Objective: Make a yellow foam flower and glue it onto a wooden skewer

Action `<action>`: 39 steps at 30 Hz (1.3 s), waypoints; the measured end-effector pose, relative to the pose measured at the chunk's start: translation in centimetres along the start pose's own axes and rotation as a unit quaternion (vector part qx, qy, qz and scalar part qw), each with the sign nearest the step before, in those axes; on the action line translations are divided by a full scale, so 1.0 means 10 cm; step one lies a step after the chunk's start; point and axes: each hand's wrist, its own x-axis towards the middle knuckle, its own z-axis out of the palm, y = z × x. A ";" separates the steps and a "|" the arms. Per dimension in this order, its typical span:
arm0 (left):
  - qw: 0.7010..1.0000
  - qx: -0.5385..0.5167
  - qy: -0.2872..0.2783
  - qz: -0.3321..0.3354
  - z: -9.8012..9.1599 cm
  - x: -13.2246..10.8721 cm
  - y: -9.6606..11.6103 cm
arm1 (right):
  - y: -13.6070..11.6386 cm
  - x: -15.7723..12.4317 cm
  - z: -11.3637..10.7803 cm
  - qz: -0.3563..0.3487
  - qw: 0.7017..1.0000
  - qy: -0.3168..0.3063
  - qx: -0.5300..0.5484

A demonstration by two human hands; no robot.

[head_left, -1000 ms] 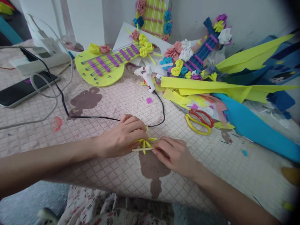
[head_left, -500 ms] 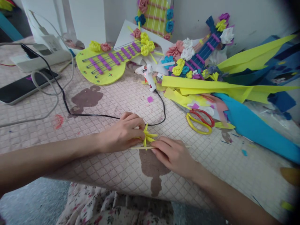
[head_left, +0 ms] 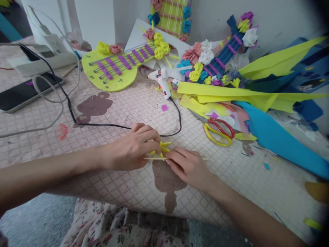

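Between my hands, low over the cloth, is a yellow paper flower with narrow pointed petals. The fingers of my left hand are closed on its left side and cover part of it. My right hand pinches a thin wooden stick, which lies level and pokes out on both sides of the fingers. The stick passes along the near edge of the flower; whether the two touch is hidden by my fingertips.
A white glue gun with a lit red light stands beyond my hands, its black cord crossing the cloth. Scissors lie right, beside blue paper. Behind are a yellow paper guitar and a blue one. A phone lies left.
My left fingers have shifted slightly right over the flower and now cover more of its petals. The right hand keeps its pinch on the stick, nearly in place.
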 end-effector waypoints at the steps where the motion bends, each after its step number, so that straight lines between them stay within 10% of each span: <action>1: 1.000 -0.006 -0.006 0.007 -0.02 -0.01 0.02 | 0.00 0.00 0.00 -0.002 1.000 0.001 -0.001; 39: 0.992 0.104 0.078 -0.004 0.19 -0.01 0.08 | 0.01 0.13 0.08 -0.057 0.993 0.028 -0.096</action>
